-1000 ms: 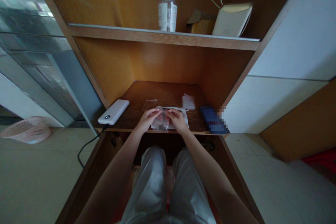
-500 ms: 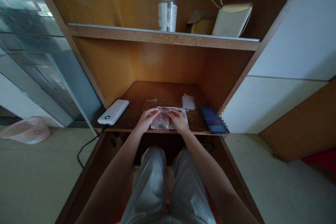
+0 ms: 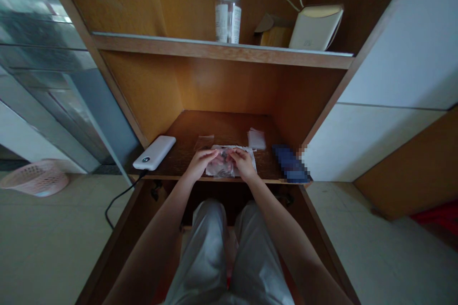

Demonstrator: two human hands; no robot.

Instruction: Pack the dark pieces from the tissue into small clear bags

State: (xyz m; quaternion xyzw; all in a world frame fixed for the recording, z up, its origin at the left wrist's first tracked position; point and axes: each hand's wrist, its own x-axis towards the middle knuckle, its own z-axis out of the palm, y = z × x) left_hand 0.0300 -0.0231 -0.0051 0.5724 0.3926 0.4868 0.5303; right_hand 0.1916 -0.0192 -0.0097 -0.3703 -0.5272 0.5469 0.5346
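Observation:
My left hand (image 3: 202, 163) and my right hand (image 3: 244, 163) rest on a crumpled clear plastic bag (image 3: 219, 166) near the front edge of a dark wooden desk shelf (image 3: 186, 133). Fingers of both hands pinch the bag's upper part, and a small dark item shows inside it between my hands. Beyond them lie a small clear bag (image 3: 204, 142) and a folded white-looking packet (image 3: 256, 139). A white power bank (image 3: 154, 152) lies left of my left hand. A pixelated blue object (image 3: 290, 164) lies to the right of my right hand.
A black cable (image 3: 121, 195) runs down from the power bank. Wooden side walls enclose the shelf. A higher shelf holds a lidded jar (image 3: 228, 9), a white pouch (image 3: 315, 27) and a cardboard piece (image 3: 275, 33). A pink basket (image 3: 35, 178) stands on the floor.
My hands have drawn slightly apart, and the plastic bag between them has shifted a little. The other objects have not visibly moved.

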